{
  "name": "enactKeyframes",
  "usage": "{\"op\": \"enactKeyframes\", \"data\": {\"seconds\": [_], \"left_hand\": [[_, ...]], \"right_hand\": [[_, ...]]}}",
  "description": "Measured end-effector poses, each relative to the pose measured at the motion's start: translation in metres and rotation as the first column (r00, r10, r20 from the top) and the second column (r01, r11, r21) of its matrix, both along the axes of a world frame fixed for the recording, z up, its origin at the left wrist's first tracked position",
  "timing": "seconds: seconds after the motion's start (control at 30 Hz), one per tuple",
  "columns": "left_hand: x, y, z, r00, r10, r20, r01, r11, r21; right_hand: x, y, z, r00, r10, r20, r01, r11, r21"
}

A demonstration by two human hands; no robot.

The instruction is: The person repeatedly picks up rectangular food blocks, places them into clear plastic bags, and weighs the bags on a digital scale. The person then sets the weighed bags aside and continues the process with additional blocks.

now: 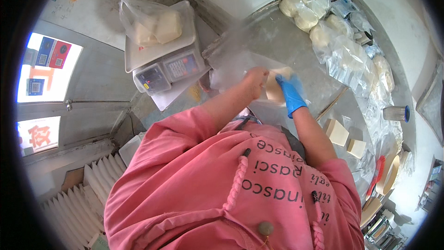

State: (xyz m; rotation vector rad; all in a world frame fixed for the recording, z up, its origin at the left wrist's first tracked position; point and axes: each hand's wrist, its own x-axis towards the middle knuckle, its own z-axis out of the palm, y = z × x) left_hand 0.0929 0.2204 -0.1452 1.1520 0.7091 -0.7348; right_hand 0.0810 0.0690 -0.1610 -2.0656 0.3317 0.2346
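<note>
Your bare left hand (255, 82) has its fingers curled inward beside a blurred sheet of clear plastic (229, 71); whether they pinch it you cannot tell. Your right hand (291, 96), in a blue glove, lays its fingertips against a pale block (274, 88); motion blur hides how far the fingers spread. The block lies between your two hands, in front of your body, at the near edge of the grey counter (286, 32).

On the scale (182, 68) at your left, a pale tray (188, 41) bears a clear bag (131, 16) of pale blocks. Along the counter's far right side, clear bags (344, 60) contain pale, rounded pieces.

The block's broad face is turned upward; its long axis appears to run away from you, the far end leaning slightly right, though your glove covers part of its outline.
</note>
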Motion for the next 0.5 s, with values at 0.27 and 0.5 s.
{"op": "enactKeyframes", "data": {"seconds": [0.27,0.5], "left_hand": [[0.017,0.010,-0.022,0.969,0.106,-0.222,-0.145,0.975,-0.167],[0.011,0.010,0.001,0.986,0.133,-0.098,-0.145,0.981,-0.132]], "right_hand": [[-0.006,-0.013,0.047,0.999,0.047,-0.012,-0.047,0.999,0.011],[-0.005,-0.007,-0.027,0.935,-0.023,-0.354,0.302,0.577,0.759]]}}
